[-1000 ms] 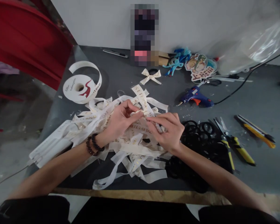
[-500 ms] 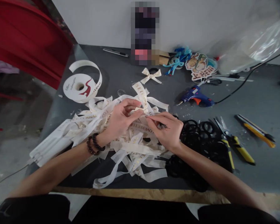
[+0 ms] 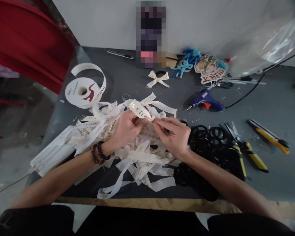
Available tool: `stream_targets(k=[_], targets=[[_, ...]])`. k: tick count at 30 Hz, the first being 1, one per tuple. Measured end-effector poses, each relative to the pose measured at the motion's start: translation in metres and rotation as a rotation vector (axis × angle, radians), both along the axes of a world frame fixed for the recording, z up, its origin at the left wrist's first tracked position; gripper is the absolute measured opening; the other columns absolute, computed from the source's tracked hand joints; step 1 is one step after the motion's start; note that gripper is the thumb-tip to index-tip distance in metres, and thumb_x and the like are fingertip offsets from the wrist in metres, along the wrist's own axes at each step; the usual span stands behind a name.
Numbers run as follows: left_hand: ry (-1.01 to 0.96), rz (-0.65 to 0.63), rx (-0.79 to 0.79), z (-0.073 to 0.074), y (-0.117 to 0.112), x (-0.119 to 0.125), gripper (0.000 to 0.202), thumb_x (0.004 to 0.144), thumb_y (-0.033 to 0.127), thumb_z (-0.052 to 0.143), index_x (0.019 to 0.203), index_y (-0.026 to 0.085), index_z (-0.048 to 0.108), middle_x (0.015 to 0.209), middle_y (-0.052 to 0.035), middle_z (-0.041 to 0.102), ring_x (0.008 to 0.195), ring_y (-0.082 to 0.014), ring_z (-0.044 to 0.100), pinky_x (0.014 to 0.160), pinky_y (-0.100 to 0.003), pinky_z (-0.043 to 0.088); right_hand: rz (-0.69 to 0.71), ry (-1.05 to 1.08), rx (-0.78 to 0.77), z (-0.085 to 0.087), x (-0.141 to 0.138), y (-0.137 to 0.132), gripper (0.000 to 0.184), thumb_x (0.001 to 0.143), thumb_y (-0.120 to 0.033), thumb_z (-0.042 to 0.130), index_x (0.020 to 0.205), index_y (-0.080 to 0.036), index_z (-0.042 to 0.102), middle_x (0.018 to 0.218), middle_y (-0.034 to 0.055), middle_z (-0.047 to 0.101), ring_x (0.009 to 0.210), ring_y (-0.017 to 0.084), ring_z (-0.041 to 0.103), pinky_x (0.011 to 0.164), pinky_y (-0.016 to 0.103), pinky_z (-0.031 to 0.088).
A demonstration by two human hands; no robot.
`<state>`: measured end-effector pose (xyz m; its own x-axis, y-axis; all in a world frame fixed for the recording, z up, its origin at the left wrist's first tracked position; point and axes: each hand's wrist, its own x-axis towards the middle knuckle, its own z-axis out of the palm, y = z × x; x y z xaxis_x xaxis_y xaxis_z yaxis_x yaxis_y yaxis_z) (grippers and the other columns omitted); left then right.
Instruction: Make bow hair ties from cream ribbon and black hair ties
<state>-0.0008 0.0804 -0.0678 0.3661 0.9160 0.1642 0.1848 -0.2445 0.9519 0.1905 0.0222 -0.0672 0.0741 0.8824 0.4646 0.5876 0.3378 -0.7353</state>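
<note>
Pinching a cream ribbon strip (image 3: 140, 110) between thumb and fingertips, the left hand (image 3: 125, 131) meets the right hand (image 3: 175, 137), whose fingers are closed on the same strip; it sits just above the pile of cut ribbons (image 3: 140, 159) near the front middle of the tabletop (image 3: 127, 78); its long axis runs left to right, dipping slightly toward the right hand, gold lettering up, free end pointing left; black hair ties (image 3: 211, 137) lie just beside the right hand; a ribbon spool (image 3: 82, 93) lies far left.
</note>
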Motion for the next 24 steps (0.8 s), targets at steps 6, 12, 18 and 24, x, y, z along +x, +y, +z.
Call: stream_targets(k=[6,12,18,24], targets=[[0.077,-0.037,-0.022,0.003,0.000,0.002,0.021,0.092,0.032,0.076,0.080,0.017,0.068,0.067,0.0013,0.058,0.058,-0.0113,0.048,0.050,-0.024,0.038,0.020,0.033,-0.030,0.000,0.000,0.001,0.011,0.095,-0.022,0.075,0.097,-0.025,0.085,0.088,0.0016,0.080,0.064,0.013,0.066,0.062,0.031,0.056],[-0.025,-0.085,-0.110,0.005,-0.001,0.004,0.018,0.091,0.034,0.079,0.087,0.017,0.076,0.076,-0.0024,0.075,0.064,-0.0137,0.065,0.055,-0.024,0.051,-0.022,0.173,-0.142,0.001,0.001,0.000,0.007,0.091,-0.025,0.078,0.096,-0.024,0.082,0.091,0.0012,0.079,0.064,0.011,0.064,0.061,0.030,0.054],[-0.126,-0.062,-0.104,0.008,0.000,0.004,0.010,0.087,0.025,0.085,0.095,0.019,0.083,0.098,-0.0059,0.083,0.090,-0.0180,0.078,0.080,-0.028,0.063,0.006,0.231,-0.173,0.002,0.002,0.002,0.003,0.090,-0.024,0.076,0.087,-0.022,0.076,0.087,0.0001,0.073,0.067,0.011,0.062,0.063,0.029,0.051],[-0.278,-0.089,-0.193,-0.003,0.003,0.001,0.020,0.082,0.030,0.092,0.098,0.021,0.083,0.096,-0.0060,0.083,0.087,-0.0183,0.078,0.079,-0.031,0.064,0.030,0.241,-0.217,0.000,0.004,0.003,0.005,0.089,-0.025,0.076,0.086,-0.022,0.073,0.084,-0.0010,0.070,0.068,0.012,0.059,0.065,0.029,0.048]])
